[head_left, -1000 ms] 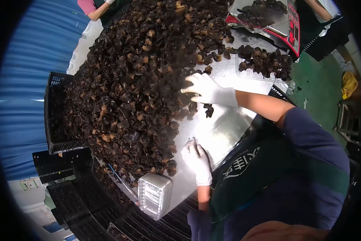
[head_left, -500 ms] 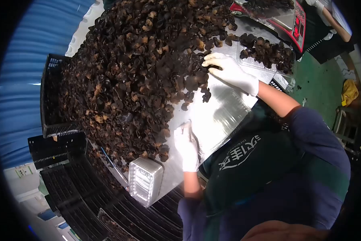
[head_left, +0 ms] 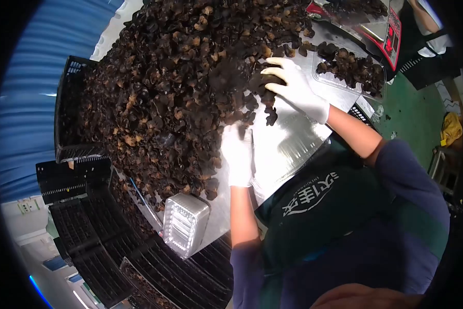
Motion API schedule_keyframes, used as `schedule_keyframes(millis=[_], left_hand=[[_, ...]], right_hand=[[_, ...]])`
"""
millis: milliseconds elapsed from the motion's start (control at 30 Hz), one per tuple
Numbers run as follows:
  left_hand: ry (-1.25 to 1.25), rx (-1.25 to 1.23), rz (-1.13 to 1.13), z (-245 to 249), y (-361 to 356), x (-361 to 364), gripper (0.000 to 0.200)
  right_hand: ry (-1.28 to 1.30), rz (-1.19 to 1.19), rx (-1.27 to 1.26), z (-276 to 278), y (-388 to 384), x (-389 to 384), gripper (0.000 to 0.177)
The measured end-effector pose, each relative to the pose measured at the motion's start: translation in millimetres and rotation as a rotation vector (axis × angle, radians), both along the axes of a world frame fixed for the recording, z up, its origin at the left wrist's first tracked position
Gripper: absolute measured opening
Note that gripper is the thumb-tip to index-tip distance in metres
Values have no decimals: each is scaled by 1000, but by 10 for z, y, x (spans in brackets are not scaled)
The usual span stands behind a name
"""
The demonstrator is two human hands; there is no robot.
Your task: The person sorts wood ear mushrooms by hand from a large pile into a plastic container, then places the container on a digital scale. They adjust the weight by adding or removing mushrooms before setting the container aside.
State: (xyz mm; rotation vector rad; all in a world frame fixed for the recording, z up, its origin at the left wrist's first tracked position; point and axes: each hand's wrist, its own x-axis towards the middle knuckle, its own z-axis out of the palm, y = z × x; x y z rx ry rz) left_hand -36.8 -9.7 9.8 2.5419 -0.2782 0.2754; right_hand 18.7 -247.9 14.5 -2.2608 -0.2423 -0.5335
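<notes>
A big heap of dark brown wood ear mushrooms (head_left: 164,103) covers much of the metal table. My right hand (head_left: 297,92), white-gloved, is at the heap's near right edge. Its fingers are spread, with dark mushroom pieces by the fingertips. Lower down, my left hand (head_left: 236,157), also gloved, reaches to the heap's edge. Its fingers look stretched out against the mushrooms; the tips are partly hidden and washed out by glare. Between my hands and my apron lies a shiny clear plastic tray (head_left: 288,147), with a few mushroom pieces by its far edge.
A stack of clear plastic boxes (head_left: 186,225) stands at the table's lower corner. Another clear tray (head_left: 321,77) holds mushrooms, near a red scale (head_left: 391,44). Black crates (head_left: 64,110) stand at the left and below. Another person's arm (head_left: 424,20) shows at top right.
My left hand has moved up and away from me to the heap's edge, its fingers now reaching forward. My right hand has shifted slightly and its fingers are more spread. The view has moved a little.
</notes>
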Motion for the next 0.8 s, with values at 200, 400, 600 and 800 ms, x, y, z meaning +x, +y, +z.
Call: schedule_keyframes(millis=[200,400,600,800], left_hand=[[-68,-77,58,185,-52,-133,11],[270,-180,-226,255,-82,-521,15],[-36,-49,-123,213,-302,175,17],[65,219,-73,56,-239,219,13]], right_hand=[[459,236,395,374,-306,-480,33],[146,604,-322,101,-183,-868,35],[57,196,-299,-51,79,-70,29],[134,113,-120,-227,-235,1,19]])
